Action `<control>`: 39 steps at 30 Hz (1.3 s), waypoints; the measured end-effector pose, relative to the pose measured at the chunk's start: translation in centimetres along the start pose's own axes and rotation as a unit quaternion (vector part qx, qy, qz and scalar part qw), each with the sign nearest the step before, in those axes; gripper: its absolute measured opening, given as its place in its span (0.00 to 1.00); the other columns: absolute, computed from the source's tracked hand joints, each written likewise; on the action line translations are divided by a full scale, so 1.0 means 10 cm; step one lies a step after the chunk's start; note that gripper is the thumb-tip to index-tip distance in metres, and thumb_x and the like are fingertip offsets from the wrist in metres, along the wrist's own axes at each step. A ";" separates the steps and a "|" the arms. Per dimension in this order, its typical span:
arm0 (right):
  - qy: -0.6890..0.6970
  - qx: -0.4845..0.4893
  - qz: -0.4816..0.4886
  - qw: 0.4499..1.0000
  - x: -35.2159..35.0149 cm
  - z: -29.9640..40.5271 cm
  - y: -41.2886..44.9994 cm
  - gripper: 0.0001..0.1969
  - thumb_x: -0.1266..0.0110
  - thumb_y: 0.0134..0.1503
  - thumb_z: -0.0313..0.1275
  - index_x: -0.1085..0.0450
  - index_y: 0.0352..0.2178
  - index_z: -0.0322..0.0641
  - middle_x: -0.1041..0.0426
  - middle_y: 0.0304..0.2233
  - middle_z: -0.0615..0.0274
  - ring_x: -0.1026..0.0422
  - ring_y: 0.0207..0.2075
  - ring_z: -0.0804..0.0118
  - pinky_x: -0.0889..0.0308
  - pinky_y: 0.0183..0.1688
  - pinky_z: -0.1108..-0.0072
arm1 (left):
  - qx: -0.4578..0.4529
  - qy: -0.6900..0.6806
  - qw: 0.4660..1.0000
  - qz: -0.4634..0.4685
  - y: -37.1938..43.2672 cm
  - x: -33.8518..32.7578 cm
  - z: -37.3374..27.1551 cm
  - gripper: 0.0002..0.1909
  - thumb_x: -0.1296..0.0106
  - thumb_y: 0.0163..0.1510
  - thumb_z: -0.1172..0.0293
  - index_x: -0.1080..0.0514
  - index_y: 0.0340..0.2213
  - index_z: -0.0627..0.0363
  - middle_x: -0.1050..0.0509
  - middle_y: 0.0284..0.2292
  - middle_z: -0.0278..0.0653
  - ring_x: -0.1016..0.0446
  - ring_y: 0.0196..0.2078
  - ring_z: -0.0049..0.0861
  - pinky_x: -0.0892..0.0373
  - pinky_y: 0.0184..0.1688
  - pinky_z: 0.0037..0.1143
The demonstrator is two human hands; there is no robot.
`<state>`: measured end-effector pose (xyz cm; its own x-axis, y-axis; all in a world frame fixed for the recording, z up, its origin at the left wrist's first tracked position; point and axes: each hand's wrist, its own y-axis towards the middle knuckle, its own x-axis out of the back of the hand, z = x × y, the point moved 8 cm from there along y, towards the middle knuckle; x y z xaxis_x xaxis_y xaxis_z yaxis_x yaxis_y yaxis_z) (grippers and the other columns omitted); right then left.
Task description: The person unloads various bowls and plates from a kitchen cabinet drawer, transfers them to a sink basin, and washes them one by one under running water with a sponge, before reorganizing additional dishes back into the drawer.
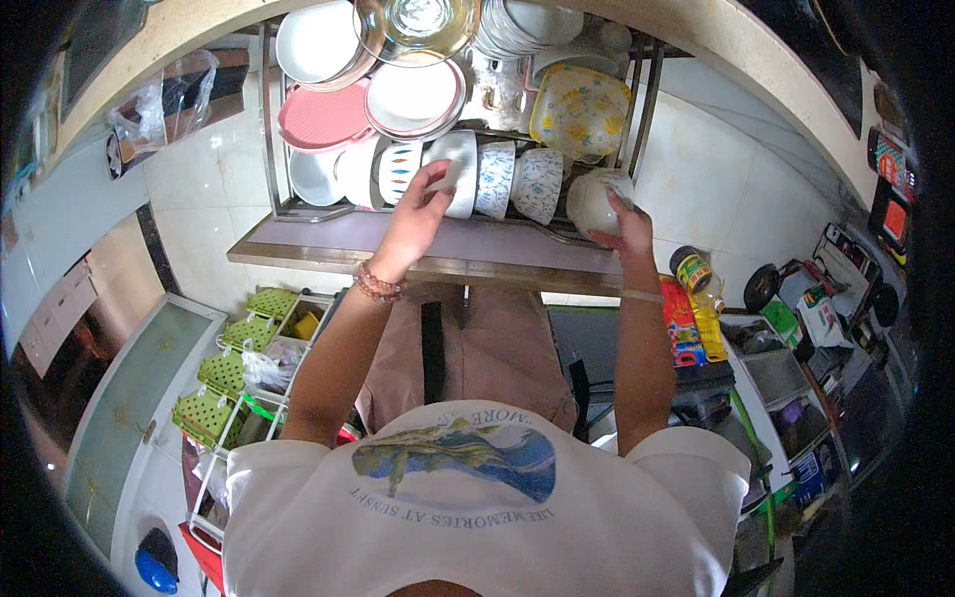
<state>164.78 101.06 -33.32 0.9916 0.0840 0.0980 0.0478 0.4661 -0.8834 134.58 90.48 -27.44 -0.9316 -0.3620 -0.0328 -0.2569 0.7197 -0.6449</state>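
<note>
My right hand point(632, 224) holds a whitish bowl point(592, 200) by its side, at the right end of a row of bowls on a metal dish rack point(647, 112). The bowl is tipped on its side. My left hand point(419, 216), a beaded bracelet on its wrist, has its fingers apart over a large white bowl point(464, 172); whether they touch it cannot be told. Between the hands stand two blue-patterned white bowls point(495, 179) on edge. Left of my left hand are a bowl with coloured leaf marks point(399, 170) and a plain white bowl point(359, 175).
Behind the row are a pink ribbed plate point(324, 118), stacked white plates point(412, 95), an amber glass dish point(418, 26) and a yellow-patterned dish point(582, 112). The shelf's front edge point(448, 267) runs below my forearms. Green baskets point(224, 377) stand left, bottles point(694, 272) right.
</note>
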 end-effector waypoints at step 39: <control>-0.465 0.145 -0.048 0.872 -0.20 0.20 0.18 0.19 0.51 0.46 0.40 0.35 0.34 0.34 0.32 0.33 0.46 0.33 0.37 0.52 0.37 0.39 0.69 | 0.071 0.235 0.968 0.050 2.37 -1.03 1.15 0.16 0.61 0.47 0.67 0.37 0.36 0.66 0.30 0.24 0.51 0.29 0.26 0.37 0.32 0.26 0.27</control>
<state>162.63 103.47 -34.23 0.4515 0.6473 0.6142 -0.0407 0.7025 -0.7105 141.07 104.49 -51.14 -0.9727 0.0395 0.2286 -0.1518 0.6366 -0.7561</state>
